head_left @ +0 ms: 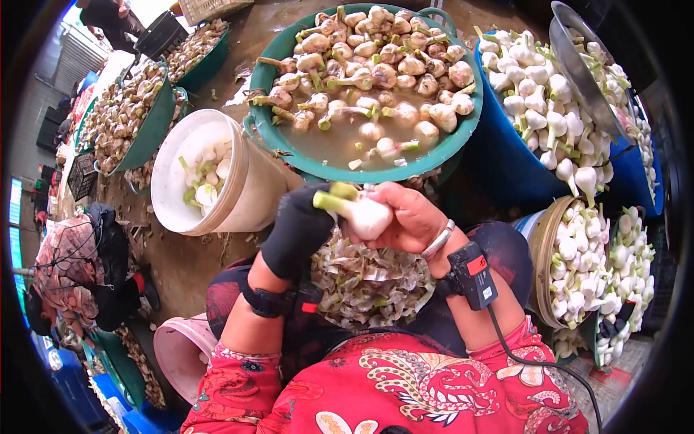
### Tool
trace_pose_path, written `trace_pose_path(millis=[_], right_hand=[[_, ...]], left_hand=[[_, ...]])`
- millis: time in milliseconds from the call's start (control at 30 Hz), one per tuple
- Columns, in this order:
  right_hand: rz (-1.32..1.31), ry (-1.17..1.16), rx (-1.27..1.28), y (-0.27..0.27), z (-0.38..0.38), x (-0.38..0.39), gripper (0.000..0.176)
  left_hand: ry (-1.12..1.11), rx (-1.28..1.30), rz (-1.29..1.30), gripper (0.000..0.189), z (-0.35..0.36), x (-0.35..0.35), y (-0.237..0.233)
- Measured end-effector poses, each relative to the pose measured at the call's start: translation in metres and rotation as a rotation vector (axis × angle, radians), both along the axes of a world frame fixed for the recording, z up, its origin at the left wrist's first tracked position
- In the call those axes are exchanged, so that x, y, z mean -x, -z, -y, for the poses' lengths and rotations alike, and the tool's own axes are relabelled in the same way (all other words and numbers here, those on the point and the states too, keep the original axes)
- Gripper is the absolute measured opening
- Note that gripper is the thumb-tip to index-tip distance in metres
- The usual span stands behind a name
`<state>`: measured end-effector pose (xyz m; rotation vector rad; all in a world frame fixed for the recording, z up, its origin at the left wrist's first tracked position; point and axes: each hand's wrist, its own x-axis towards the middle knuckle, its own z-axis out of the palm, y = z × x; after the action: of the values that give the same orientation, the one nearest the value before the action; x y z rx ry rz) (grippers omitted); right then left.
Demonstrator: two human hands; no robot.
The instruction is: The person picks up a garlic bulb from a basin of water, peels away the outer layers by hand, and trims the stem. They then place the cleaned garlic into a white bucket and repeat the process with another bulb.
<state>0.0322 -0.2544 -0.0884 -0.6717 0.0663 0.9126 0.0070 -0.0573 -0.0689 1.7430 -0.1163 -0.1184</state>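
A white garlic bulb with a short green stem is held between both hands in front of my chest. My left hand, in a black glove, has its fingers closed at the stem end. My bare right hand is wrapped round the bulb's right side. Below them lies a heap of garlic skins at my lap. Just beyond is a green tub of murky water with many unpeeled bulbs.
Left of the tub, a white bucket holds some peeled garlic. A blue tub and a tan-rimmed bucket of white bulbs stand right. A pink bucket is lower left. Other people and garlic tubs are at far left.
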Motion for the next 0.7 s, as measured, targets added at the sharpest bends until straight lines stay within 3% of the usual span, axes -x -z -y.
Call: trace_pose_path(millis=[67,100,233,267,333,400,433,500,533,600,667,700], right_hand=[[-0.012,-0.159,-0.108,-0.006,0.003,0.001,0.046],[-0.063,-0.133,0.02,-0.002,0.002,0.004,0.048],[-0.087,-0.019,-0.033,-0.002,-0.003,0.009,0.048],[-0.087,-0.02,-0.031,-0.007,-0.005,0.012,0.048],[0.074,0.195,0.133,-0.02,-0.008,0.015,0.049],[0.219,0.192,0.226,-0.011,-0.009,0.013,0.056],[0.479,0.286,0.388,-0.008,-0.012,0.013,0.057],[0.905,0.499,0.615,0.014,-0.019,0.01,0.056],[0.901,0.496,0.617,0.008,-0.015,0.009,0.056],[0.333,0.054,0.415,-0.008,0.001,0.007,0.052],[0.372,-0.055,0.347,-0.01,0.003,0.006,0.058],[0.277,-0.12,0.18,-0.014,0.003,0.013,0.06]], left_hand=[[0.093,-0.463,0.363,0.023,0.004,0.001,-0.002],[0.092,-0.465,0.442,0.026,0.006,0.001,0.0],[0.013,-0.512,0.45,0.026,0.007,0.0,0.01],[-0.007,-0.4,0.384,0.026,0.004,0.0,0.014],[-0.028,-0.288,0.321,0.026,0.003,-0.001,0.014],[-0.077,-0.228,0.271,0.026,0.003,-0.002,0.011],[-0.083,-0.093,0.146,0.027,0.004,-0.002,0.012],[-0.059,-0.176,0.198,0.026,0.005,-0.002,0.011],[-0.04,-0.26,0.253,0.025,0.006,-0.001,0.006],[-0.011,-0.378,0.32,0.025,0.006,-0.003,0.002],[0.021,-0.496,0.39,0.025,0.001,-0.007,-0.003],[0.02,-0.495,0.385,0.025,-0.004,-0.01,-0.005]])
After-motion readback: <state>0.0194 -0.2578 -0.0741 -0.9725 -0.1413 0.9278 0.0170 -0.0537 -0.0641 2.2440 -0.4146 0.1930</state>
